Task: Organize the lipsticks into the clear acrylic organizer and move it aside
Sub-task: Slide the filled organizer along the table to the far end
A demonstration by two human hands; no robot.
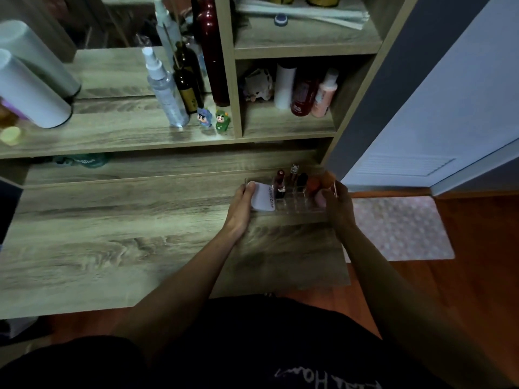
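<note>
I have my left hand [243, 202] clamped on the left end of the clear acrylic organizer [297, 204] and my right hand [335, 203] on its right end, at the far right of the bench [112, 234]. To shift it well, I judge I should keep it level and slide slowly, since the lipsticks [280, 183] stand upright in its far slots and could topple.

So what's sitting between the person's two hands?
In the head view, the clear acrylic organizer with lipsticks sits between the left hand and right hand.
</note>
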